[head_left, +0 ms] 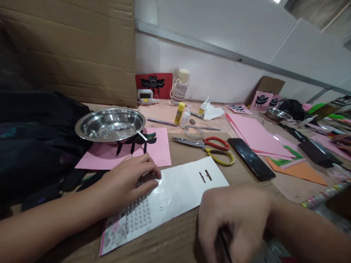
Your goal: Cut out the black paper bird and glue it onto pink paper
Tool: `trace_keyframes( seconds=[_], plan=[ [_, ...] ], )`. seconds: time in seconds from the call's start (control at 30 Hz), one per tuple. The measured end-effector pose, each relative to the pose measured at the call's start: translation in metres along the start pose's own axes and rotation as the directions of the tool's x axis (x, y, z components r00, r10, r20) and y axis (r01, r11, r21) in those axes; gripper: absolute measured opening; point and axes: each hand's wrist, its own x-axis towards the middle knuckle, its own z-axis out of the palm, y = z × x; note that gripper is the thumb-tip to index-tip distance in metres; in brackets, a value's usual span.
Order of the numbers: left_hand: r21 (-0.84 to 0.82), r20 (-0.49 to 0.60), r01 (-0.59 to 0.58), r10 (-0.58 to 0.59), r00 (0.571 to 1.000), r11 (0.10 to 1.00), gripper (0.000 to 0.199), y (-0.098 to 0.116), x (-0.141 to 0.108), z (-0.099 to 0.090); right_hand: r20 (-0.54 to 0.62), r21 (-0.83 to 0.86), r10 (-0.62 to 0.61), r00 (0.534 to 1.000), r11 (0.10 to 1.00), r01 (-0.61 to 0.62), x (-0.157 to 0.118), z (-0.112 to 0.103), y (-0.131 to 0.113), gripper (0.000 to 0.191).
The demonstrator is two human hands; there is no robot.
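Observation:
A white sheet of stick-on pearls (139, 215) lies at a slant on the cardboard, its rows of small beads at the left end. My left hand (137, 175) rests on the sheet, thumb and fingers slightly apart, with nothing visible in them. Near the sheet's right end, my right hand (233, 219) is closed around a thin dark tool (225, 245); its tip is out of sight. Behind my left hand is a pink card (161, 146) bearing a black cut-out shape (133, 146). A steel bowl (109, 124) partly covers that card and has small shiny bits inside.
Scissors (204, 145) with red and yellow handles lie beyond the sheet, beside a black phone (251, 159). Pink paper sheets (255, 135) lie behind the phone. A glue stick (179, 113), small bottles and a flask (180, 87) stand near the wall. Tall cardboard (68, 51) rises at left.

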Motion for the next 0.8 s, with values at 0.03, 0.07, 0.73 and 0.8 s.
trace_keyframes(
  seconds=[0.03,0.07,0.73,0.8],
  plan=[
    [0.001,0.003,-0.004,0.004,1.0,1.0,0.018,0.001,0.0,0.0,-0.117,0.037,0.032,0.993,0.999,-0.028,0.002,0.0,-0.004,0.038],
    [0.001,0.004,-0.008,0.008,1.0,1.0,0.018,0.001,0.0,-0.001,-0.247,0.038,0.064,0.967,0.998,-0.057,0.003,0.0,-0.009,0.036],
    [-0.016,-0.07,-0.018,0.017,0.997,1.0,0.013,-0.005,0.0,0.004,-0.61,-0.558,-0.261,0.748,0.812,-0.172,0.027,-0.001,0.012,0.01],
    [-0.009,-0.072,-0.021,0.02,0.997,1.0,0.014,-0.005,0.0,0.005,-0.616,-0.552,-0.259,0.744,0.815,-0.174,0.027,0.001,0.013,0.01]
  ],
)
